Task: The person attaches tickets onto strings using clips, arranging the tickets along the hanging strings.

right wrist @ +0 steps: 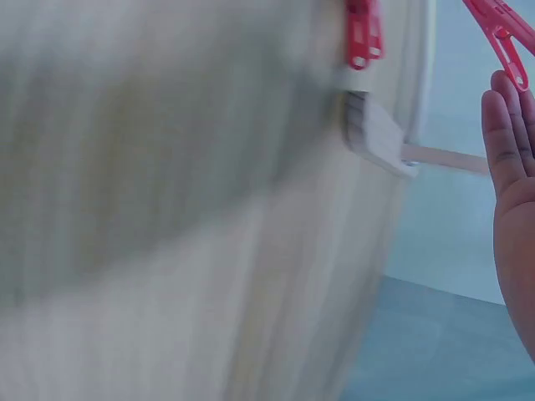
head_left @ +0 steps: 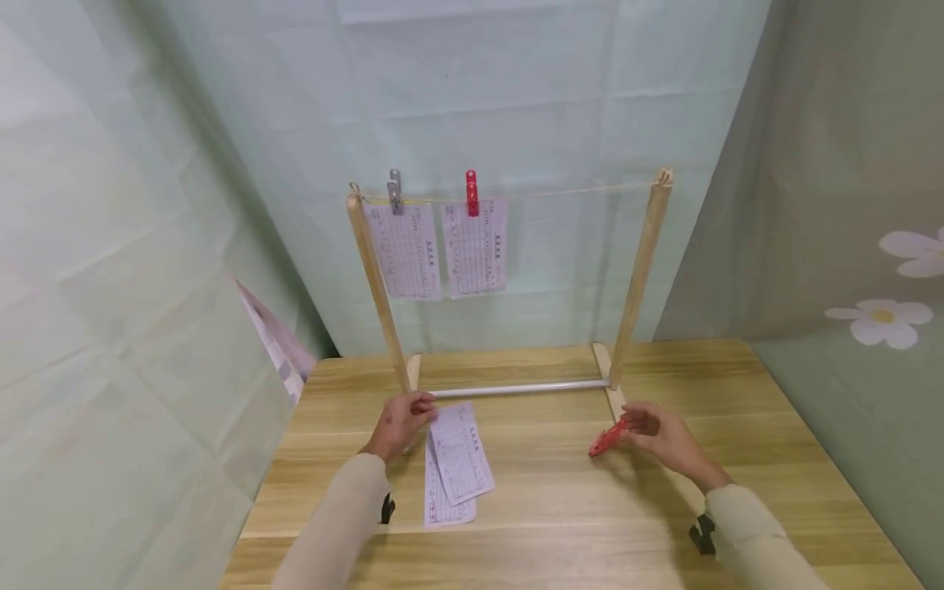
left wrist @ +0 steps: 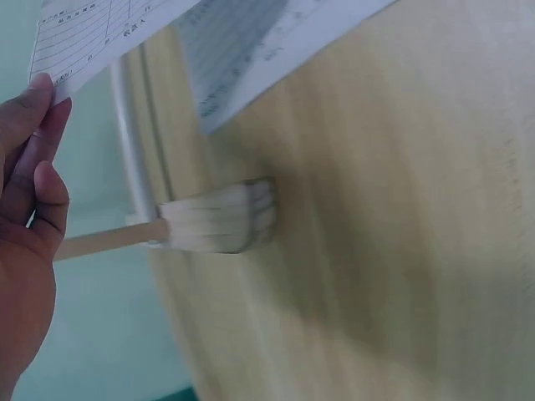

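Observation:
My left hand [head_left: 401,426] pinches the corner of a printed paper slip [head_left: 463,455], also visible as the upper slip [left wrist: 92,42] in the left wrist view. Beneath it, a second slip [head_left: 450,512] lies on the table, partly covered. At the right, my right hand [head_left: 664,438] holds a red clothespin [right wrist: 506,38] at its fingertips; the thumb is hidden in the right wrist view. Another red clothespin [right wrist: 362,33] is just below that hand, near the table.
A wooden frame [head_left: 640,279] with a string [head_left: 575,192] stands at the back. A grey clip [head_left: 395,192] and a red clothespin [head_left: 472,192] hold two slips [head_left: 406,254] on the string. A white rod [head_left: 516,389] joins the frame's feet. Curtains [head_left: 516,106] surround the table [head_left: 546,524].

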`<state>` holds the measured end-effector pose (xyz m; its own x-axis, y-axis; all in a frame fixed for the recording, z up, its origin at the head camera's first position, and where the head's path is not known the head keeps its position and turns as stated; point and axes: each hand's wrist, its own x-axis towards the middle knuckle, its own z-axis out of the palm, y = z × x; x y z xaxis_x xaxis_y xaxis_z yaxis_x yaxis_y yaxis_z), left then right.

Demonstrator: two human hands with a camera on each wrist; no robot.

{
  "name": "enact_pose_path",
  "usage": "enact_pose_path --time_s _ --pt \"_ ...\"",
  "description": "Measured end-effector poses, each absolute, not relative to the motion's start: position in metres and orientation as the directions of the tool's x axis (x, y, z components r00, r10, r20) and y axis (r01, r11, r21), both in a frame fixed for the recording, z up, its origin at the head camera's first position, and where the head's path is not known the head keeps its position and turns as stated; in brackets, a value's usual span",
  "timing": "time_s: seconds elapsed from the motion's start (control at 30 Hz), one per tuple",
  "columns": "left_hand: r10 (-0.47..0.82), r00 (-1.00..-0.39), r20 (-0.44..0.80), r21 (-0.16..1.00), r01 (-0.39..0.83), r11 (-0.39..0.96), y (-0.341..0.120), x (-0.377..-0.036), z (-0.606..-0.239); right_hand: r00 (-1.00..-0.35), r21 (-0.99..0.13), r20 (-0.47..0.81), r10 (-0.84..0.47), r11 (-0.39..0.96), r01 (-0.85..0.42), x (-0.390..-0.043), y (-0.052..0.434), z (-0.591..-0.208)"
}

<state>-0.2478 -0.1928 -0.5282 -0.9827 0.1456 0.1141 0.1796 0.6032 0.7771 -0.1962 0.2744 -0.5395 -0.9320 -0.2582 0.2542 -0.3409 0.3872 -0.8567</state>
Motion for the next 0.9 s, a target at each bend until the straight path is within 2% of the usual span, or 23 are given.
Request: enact_pose_path --time_s 0.2,0.33,0.63,0.9 --pt "0.2 -0.978 0.064 0.789 0.172 0.59 -0.186 -0.249 -0.509 -0.933 -0.873 0.251 -0.256 0.356 -0.333 -0.206 0.274 -0.518" --pt "0.266 -0.961 0.072 0.795 0.216 0.567 -0.179 -0.25 -0.493 -0.917 -0.876 0.294 -0.269 0.309 -0.372 -0.213 0.272 -0.506" --pt "0.419 -0.885 0.201 0.765 0.409 0.497 -0.159 -0.257 -0.455 -0.905 -0.863 0.327 -0.272 0.303 -0.403 -0.225 0.265 -0.467" --pt "0.412 -0.876 0.251 0.736 0.449 0.507 -0.142 -0.268 -0.419 -0.901 -0.848 0.326 -0.287 0.333 -0.413 -0.24 0.255 -0.43"
